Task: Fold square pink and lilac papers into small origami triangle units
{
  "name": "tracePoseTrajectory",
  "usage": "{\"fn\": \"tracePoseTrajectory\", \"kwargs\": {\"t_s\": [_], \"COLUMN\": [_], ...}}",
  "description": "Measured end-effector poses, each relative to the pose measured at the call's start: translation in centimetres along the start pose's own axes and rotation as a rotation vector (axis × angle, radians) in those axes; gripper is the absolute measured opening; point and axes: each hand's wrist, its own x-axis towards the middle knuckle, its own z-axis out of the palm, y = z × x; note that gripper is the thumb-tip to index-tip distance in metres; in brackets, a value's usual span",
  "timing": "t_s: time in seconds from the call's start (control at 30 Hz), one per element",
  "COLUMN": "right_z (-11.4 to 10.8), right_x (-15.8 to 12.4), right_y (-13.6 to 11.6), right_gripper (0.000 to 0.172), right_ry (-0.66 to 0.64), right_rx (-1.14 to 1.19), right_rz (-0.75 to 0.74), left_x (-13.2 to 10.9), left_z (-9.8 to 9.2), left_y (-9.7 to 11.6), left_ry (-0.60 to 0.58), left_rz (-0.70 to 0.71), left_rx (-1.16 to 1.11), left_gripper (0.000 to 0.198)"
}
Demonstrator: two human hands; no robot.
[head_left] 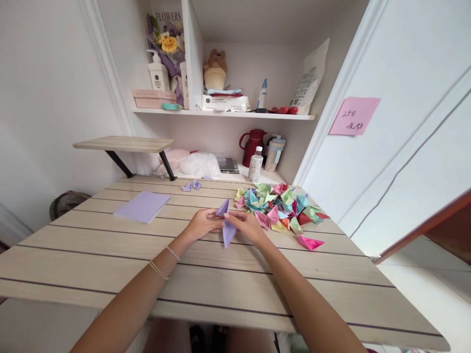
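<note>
Between my two hands, over the middle of the table, is a folded piece of purple origami paper (229,232) with pointed ends. My left hand (203,223) grips its left side, fingers closed on the paper. From the right, my right hand (247,224) pinches it with the thumb on top; some of its fingers are hidden behind. A heap of colourful folded paper boats (274,202) lies just right of my hands. One bright pink paper boat (311,242) sits apart at the near side of the heap.
A stack of purple paper sheets (143,206) lies on the left of the slatted table (206,289). Small purple folded pieces (192,185) are farther back. A small raised shelf (125,143) stands back left; a bottle (255,165) and a red jug (253,147) stand behind the heap.
</note>
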Motion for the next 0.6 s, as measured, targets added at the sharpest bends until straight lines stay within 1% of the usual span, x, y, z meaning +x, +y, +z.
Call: {"fn": "tracePoseTrajectory", "kwargs": {"t_s": [0.17,0.4,0.5,0.6], "right_z": [-0.05,-0.21,-0.29,-0.29], "right_x": [-0.09,-0.02,0.08,0.17], "right_y": [-0.15,0.01,0.21,0.43], "right_gripper": [0.043,0.047,0.050,0.052], "right_ry": [0.029,-0.008,0.027,0.063], "right_rx": [-0.061,-0.068,-0.167,-0.304], "right_rz": [-0.019,-0.058,-0.083,-0.095], "left_x": [-0.08,-0.20,-0.20,-0.20], "left_z": [0.01,0.12,0.14,0.16], "left_y": [0.15,0.44,0.51,0.60], "left_ry": [0.001,0.023,0.050,0.043], "left_rz": [0.001,-0.008,-0.008,-0.025], "left_rx": [0.035,0.059,0.031,0.023], "left_gripper": [0.048,0.046,0.045,0.043]}}
